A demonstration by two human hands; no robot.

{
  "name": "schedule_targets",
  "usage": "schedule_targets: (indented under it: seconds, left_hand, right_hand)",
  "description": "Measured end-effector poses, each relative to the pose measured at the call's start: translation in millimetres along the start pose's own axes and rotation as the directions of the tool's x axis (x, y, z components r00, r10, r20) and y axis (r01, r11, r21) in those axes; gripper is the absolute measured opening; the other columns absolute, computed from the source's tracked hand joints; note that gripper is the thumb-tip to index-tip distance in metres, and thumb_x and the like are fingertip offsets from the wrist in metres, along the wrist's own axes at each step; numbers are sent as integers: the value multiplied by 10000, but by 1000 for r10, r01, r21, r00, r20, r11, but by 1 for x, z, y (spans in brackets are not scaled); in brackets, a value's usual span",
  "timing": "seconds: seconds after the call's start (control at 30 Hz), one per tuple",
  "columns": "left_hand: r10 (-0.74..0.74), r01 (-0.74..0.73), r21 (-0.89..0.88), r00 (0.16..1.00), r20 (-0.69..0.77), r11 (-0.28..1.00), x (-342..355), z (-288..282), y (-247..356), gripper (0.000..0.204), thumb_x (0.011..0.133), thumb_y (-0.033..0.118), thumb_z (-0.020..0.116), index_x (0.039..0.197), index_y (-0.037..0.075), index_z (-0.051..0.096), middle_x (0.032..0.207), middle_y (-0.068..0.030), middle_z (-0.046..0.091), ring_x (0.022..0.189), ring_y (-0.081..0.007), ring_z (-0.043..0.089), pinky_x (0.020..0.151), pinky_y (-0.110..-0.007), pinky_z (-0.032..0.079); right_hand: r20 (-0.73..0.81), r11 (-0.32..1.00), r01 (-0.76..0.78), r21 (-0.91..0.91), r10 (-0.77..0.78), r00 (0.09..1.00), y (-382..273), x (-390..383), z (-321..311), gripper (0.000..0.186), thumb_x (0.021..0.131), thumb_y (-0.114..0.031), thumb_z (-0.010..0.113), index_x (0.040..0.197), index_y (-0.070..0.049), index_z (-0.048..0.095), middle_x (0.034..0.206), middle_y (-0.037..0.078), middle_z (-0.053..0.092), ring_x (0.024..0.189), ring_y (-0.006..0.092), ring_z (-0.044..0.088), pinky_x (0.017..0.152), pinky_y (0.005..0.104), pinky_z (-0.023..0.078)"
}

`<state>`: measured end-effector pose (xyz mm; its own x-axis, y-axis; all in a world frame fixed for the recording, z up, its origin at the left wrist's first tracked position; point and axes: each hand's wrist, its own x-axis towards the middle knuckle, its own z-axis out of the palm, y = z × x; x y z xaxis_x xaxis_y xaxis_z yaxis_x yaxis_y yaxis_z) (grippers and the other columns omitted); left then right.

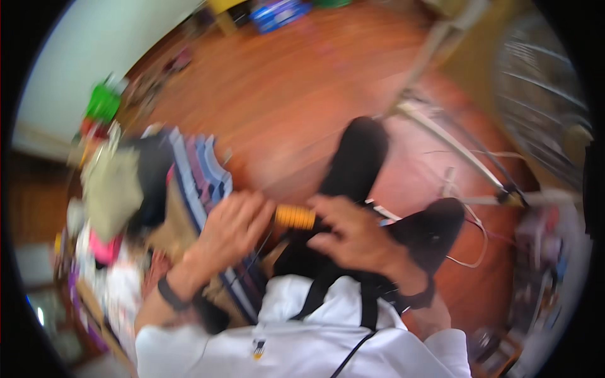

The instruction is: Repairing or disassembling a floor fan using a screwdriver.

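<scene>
The picture is blurred by motion. My left hand and my right hand meet over my lap, both closed on a short orange ribbed cylinder held between them. The left hand grips its left end, the right hand its right end. What the cylinder is cannot be made out. Each wrist wears a dark band. My legs in black trousers stretch out over the floor below the hands.
A pile of folded striped and dark cloth lies at my left, with a khaki piece beside it. A reddish wooden floor spreads ahead. A metal stand and loose cords lie at right. Clutter lines the left edge.
</scene>
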<state>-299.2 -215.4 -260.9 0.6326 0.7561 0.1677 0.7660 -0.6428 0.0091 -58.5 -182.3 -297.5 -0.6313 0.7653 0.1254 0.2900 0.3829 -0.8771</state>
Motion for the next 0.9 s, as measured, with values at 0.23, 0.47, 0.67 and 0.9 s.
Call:
schedule_targets:
  seconds: [0.23, 0.47, 0.67, 0.9]
  left_hand:
    - [7, -47, -182, 977, -214, 982, 51, 13, -12, 428, 637, -1, 669, 1044, 13, 538, 1089, -169, 488, 992, -350, 495, 861, -471, 398]
    - [-345, 349, 44, 935, -88, 936, -73, 67, -87, 394, 707, 82, 611, 1084, 8, 523, 1107, -196, 514, 1019, -386, 477, 950, -479, 322]
    - [-466, 468, 3, 881, 86, 884, -102, 79, -103, 319, 778, 304, 601, 1007, 82, 606, 1026, -122, 603, 959, -311, 521, 984, -540, 224]
    - [-465, 461, 60, 875, 138, 885, -89, 64, -91, 258, 772, 247, 607, 954, 63, 607, 986, -125, 609, 936, -319, 521, 921, -453, 327]
  right_hand:
    - [-278, 997, -9, -81, -14, 960, -9, -26, -40, 347, 805, -101, 592, 1112, 34, 501, 816, 157, 590, 670, 259, 606, 566, 338, 479]
    - [-587, 777, 175, 605, 287, 757, -36, -96, -100, 379, 893, -180, 520, 1202, 19, 430, 779, 51, 554, 587, 79, 487, 531, 212, 404]
    - [-626, 754, 263, 602, 242, 742, -44, -88, -102, 425, 930, -275, 462, 1235, 8, 375, 734, 77, 522, 561, 81, 440, 518, 206, 368]
    - [-745, 818, 288, 497, 232, 625, -36, -82, -112, 392, 943, -265, 423, 1213, 16, 383, 692, 92, 527, 527, 81, 434, 492, 204, 364]
